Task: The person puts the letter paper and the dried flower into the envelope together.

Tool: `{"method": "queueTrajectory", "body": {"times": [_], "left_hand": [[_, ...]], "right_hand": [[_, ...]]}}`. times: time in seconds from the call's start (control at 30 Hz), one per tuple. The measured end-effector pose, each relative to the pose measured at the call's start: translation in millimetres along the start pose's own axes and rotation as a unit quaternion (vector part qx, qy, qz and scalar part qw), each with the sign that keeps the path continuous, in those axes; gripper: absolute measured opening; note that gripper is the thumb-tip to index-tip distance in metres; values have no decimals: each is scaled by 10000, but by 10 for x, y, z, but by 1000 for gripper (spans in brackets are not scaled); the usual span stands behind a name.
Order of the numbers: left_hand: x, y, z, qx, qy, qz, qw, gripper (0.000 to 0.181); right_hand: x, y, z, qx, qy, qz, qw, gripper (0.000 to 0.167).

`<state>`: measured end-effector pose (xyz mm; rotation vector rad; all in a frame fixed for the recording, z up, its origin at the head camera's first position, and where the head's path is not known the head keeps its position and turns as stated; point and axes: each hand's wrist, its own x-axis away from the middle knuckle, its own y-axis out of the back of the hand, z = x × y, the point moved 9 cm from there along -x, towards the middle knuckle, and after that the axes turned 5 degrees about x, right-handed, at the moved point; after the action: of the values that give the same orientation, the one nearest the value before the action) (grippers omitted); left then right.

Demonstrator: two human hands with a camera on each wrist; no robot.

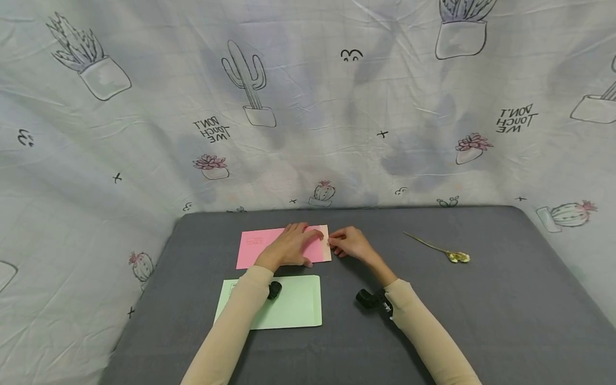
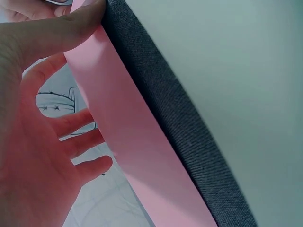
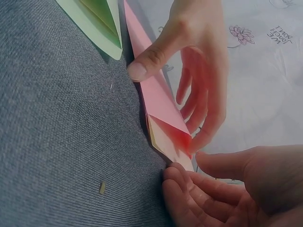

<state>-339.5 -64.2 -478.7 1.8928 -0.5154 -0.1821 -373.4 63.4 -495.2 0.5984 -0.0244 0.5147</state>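
Note:
A pink envelope (image 1: 260,243) lies flat on the table's far side, a pale peach flap (image 1: 325,243) showing at its right end. My left hand (image 1: 289,248) spans the envelope, the thumb at its near edge and the bent fingers at its far edge. In the right wrist view the envelope's mouth (image 3: 173,132) gapes slightly. At the flap's outer end is my right hand (image 1: 348,243), its thumb and curled fingers around the flap's tip. The fingers partly cover that tip. Nearer me, below the left forearm, lies a light green envelope (image 1: 289,307).
A dried yellow flower on a thin stem (image 1: 454,256) lies to the right on the grey cloth-covered table (image 1: 481,321). Behind hangs a pale curtain (image 1: 308,107) printed with cacti. A tiny yellowish scrap (image 3: 102,187) is on the cloth near my right hand.

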Motion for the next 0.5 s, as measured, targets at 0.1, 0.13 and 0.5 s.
{"method": "queueTrajectory", "body": {"times": [0.1, 0.13, 0.5], "left_hand": [[9, 13, -9, 18, -28, -34, 10000, 76], [8, 16, -11, 18, -37, -45, 10000, 76], [-16, 22, -7, 63, 23, -84, 9999, 76]], "right_hand": [[4, 1, 22, 42, 16, 0, 10000, 24], [7, 5, 29, 49, 13, -7, 10000, 24], [-8, 2, 52, 47, 11, 8, 10000, 24]]}}
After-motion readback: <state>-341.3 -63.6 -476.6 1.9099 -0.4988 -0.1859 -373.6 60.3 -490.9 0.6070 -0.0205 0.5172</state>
